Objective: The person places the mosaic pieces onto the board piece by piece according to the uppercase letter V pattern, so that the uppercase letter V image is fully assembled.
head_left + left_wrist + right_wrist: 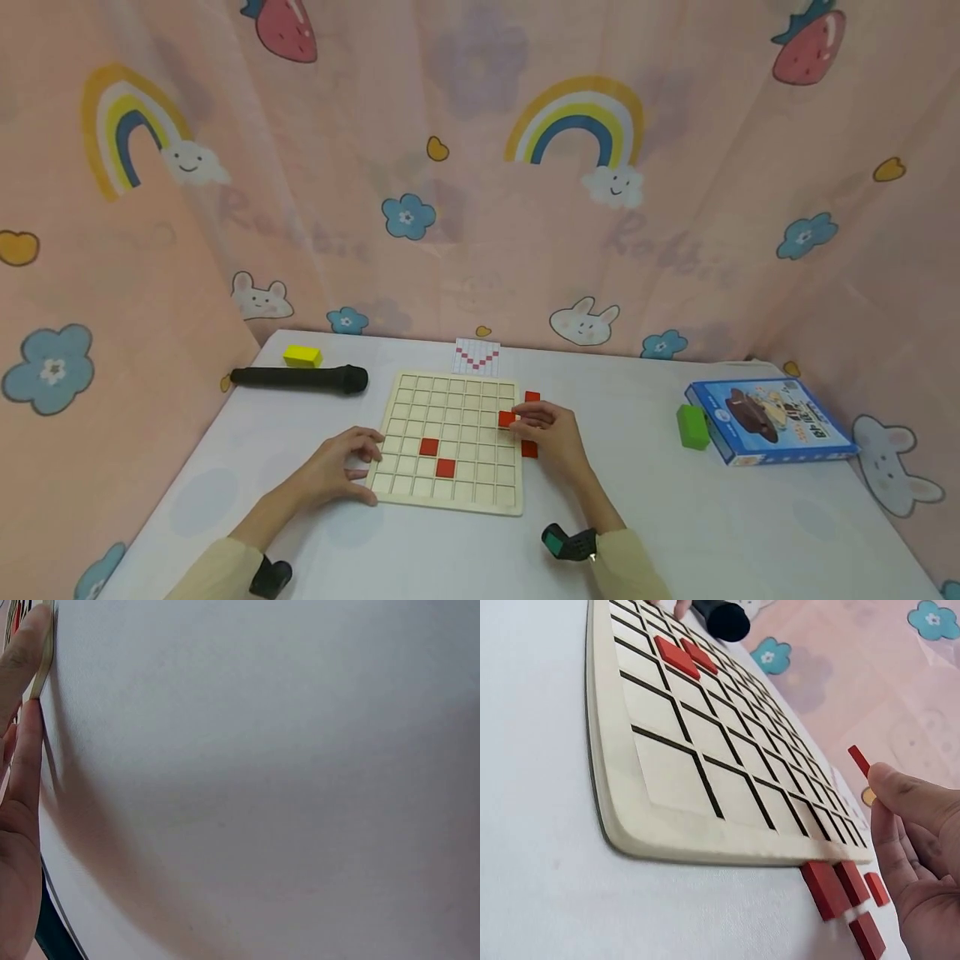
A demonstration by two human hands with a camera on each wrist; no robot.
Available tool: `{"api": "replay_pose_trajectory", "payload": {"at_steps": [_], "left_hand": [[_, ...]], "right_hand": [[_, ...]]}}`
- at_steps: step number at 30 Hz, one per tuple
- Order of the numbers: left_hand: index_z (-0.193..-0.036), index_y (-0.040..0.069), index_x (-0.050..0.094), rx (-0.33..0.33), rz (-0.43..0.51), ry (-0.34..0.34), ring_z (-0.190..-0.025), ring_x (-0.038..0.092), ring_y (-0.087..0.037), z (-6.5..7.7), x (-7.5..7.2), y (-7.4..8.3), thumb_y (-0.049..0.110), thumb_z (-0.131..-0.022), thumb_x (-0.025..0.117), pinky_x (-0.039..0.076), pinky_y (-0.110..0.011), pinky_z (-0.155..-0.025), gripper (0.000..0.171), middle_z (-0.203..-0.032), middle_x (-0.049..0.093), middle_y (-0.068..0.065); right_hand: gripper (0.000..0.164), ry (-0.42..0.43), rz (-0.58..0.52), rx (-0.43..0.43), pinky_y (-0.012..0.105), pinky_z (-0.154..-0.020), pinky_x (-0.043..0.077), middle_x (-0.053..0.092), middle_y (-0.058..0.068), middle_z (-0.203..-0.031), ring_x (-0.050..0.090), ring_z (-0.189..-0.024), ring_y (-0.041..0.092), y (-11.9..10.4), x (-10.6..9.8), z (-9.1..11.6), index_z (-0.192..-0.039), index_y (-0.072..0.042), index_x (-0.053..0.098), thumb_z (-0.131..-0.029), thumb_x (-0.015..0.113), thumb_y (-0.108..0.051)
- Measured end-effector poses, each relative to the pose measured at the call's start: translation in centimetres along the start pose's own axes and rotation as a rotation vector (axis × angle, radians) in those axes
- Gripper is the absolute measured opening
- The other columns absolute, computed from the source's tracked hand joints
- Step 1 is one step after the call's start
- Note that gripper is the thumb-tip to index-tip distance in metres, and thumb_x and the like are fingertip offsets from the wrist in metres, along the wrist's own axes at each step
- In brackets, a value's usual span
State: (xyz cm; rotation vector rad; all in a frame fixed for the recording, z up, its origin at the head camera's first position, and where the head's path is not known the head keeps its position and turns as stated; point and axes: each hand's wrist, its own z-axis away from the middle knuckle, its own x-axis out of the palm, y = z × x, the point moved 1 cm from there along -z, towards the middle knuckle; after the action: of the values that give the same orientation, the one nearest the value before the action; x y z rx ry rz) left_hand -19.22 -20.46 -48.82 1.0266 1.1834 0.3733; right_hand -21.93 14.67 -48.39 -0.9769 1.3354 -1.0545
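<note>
Microphone (292, 379), black, lies beside a yellow block (302, 357) at the far left of a white table (622, 400). Next to it, a person's left hand (337, 467), thumb and fingers spread apart, touches the left edge of a gridded board (468, 425). Two red squares (429, 447) sit in its cells, and a patterned card (477, 357) lies just behind it. The right hand (555, 437) pinches a red tile (507, 419) between thumb and fingers, raised above the board's right side. More tiles (825, 891) lie along that edge. Farther right, a green block (693, 427) leans against a blue box (772, 421).
</note>
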Motion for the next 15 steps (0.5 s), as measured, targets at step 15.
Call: {"api": "replay_pose_trajectory", "payload": {"at_steps": [15], "left_hand": [[-0.093,0.012,0.062,-0.004,-0.008,0.011,-0.099,0.052,-0.021,0.0,0.1,-0.2,0.024,-0.057,0.091,0.055,-0.020,-0.079,0.048,-0.129,0.051,-0.011]], "right_hand": [[0.025,-0.067,-0.036,-0.105,0.018,-0.075,0.055,0.069,0.012,-0.095,0.064,-0.080,0.018,-1.5,6.0,0.0,-0.101,0.000,0.070,-0.078,0.078,-0.006]]}}
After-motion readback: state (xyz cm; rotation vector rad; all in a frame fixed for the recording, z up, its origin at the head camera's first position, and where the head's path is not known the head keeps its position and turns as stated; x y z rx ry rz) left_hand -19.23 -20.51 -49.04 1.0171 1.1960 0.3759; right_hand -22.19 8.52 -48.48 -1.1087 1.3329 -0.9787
